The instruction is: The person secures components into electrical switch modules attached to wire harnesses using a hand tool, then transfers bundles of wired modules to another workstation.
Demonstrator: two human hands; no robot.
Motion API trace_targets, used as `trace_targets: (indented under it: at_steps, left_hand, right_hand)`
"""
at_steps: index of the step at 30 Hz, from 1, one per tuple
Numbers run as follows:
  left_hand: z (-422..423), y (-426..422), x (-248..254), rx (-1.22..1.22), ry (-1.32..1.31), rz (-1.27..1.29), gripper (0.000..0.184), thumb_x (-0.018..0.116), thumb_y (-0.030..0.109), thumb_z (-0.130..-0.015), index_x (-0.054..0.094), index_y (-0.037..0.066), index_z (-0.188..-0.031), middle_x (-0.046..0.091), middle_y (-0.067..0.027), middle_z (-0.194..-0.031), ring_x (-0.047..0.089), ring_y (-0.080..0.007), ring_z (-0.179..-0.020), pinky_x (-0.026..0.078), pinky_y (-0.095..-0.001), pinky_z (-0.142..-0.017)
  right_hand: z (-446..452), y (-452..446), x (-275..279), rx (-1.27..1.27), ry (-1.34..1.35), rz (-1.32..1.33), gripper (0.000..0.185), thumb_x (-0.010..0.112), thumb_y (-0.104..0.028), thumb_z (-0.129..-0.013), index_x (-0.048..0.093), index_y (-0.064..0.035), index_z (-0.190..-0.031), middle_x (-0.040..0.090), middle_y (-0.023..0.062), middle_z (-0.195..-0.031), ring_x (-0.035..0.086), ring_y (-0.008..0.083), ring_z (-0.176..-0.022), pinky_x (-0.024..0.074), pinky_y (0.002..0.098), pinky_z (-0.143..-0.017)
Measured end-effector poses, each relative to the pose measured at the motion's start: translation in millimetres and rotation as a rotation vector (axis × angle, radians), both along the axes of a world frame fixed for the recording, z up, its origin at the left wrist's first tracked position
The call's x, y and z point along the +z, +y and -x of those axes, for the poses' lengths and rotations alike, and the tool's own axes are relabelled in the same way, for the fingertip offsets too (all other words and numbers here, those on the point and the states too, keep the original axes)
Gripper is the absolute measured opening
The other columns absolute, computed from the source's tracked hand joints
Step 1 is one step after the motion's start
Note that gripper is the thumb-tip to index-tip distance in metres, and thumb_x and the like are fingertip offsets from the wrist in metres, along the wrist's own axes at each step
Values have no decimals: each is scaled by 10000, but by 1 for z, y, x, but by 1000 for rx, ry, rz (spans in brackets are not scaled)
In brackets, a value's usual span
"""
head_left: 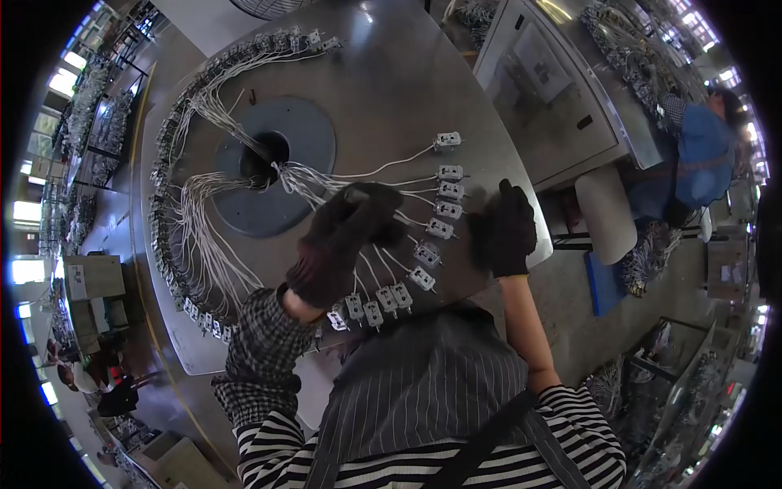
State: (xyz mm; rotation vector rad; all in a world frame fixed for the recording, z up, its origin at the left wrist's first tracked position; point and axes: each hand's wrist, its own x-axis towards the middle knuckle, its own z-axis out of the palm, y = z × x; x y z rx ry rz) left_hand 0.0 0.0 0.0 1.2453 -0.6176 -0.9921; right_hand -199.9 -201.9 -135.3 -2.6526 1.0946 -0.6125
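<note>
My left hand (352, 232), in a dark glove, is over the white wires (305, 183) right of the table's round hole. Its fingers are curled; whatever lies inside them is hidden. Small silver motor-like parts (450, 172) on the wire ends fan out around it, along the table's right and near edges. One such part (428, 253) lies between my hands. My right hand (507, 232), also gloved, is by the table's right edge, just right of these parts. Its fingers stretch away from me and I see nothing held in it.
The metal table (391, 90) has a grey round plate (314, 134) with a hole where the wires gather. More parts (163, 167) line its left rim. Right of the table stand a metal cabinet (554, 90), a chair (605, 213) and a seated person (702, 155).
</note>
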Motion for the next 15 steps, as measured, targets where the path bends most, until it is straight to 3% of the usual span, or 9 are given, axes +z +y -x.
trace_targets:
  at_steps: [2,4,6,8,9,10,12,13,15]
  left_hand:
    - [1,-39,0,73,159,53,338,561,290,-1034,632,19,-1222,681,-102,-1167,698,-204,-989,556,-335,-866]
    - [5,-120,-39,127,120,69,342,562,307,-1034,636,16,-1200,681,-90,-1152,694,-187,-913,554,-328,-860]
    - [-3,-164,-74,321,-93,164,340,566,315,-1033,642,20,-1186,679,-85,-1150,679,-180,-881,551,-323,-859]
    - [-2,-179,-106,345,-88,151,305,575,287,-1029,638,28,-1178,680,-72,-1093,663,-164,-911,546,-310,-859]
    - [0,-185,-117,372,-93,147,271,584,259,-1025,634,36,-1171,681,-60,-1036,646,-148,-940,541,-297,-860]
    - [2,-182,-123,370,-83,143,271,584,259,-1025,634,36,-1171,681,-60,-1036,646,-148,-940,541,-297,-860]
    - [7,-155,-133,83,516,246,299,535,276,-1049,601,26,-1199,671,-96,-1136,670,-185,-910,586,-332,-760]
    - [11,-147,-134,85,526,236,299,535,276,-1049,601,26,-1199,671,-96,-1136,670,-185,-910,586,-332,-760]
    - [17,-131,-131,104,251,75,288,503,253,-1061,578,18,-1210,666,-116,-1132,681,-205,-918,605,-352,-728]
  right_hand:
    - [2,16,17,-95,-44,25,835,818,-407,-714,479,-121,-1422,456,226,-1455,474,395,-1300,450,486,-1014]
    - [19,-19,8,-145,-50,107,798,814,-402,-720,500,-117,-1396,498,223,-1395,504,395,-1250,476,483,-961]
    - [25,-23,0,-196,-80,166,761,811,-397,-726,521,-113,-1370,541,220,-1335,534,395,-1201,501,479,-909]
    - [35,-21,-6,-170,249,-40,710,814,-369,-726,546,-119,-1334,599,173,-1223,580,368,-1108,523,478,-831]
    - [36,-20,-4,-172,261,-43,710,814,-369,-726,546,-119,-1334,599,173,-1223,580,368,-1108,523,478,-831]
    - [35,-19,1,-153,164,-64,599,774,-291,-775,573,-97,-1304,625,144,-1145,607,333,-1041,525,452,-822]
    - [38,-19,3,-142,78,-99,490,734,-213,-824,600,-74,-1274,650,114,-1067,633,298,-974,528,427,-813]
    - [39,-20,1,-107,23,-82,486,736,-218,-824,600,-74,-1268,658,106,-1034,639,294,-952,529,415,-798]
    - [40,-22,2,-63,-21,-71,482,738,-223,-825,601,-75,-1262,666,97,-1000,644,289,-930,530,404,-783]
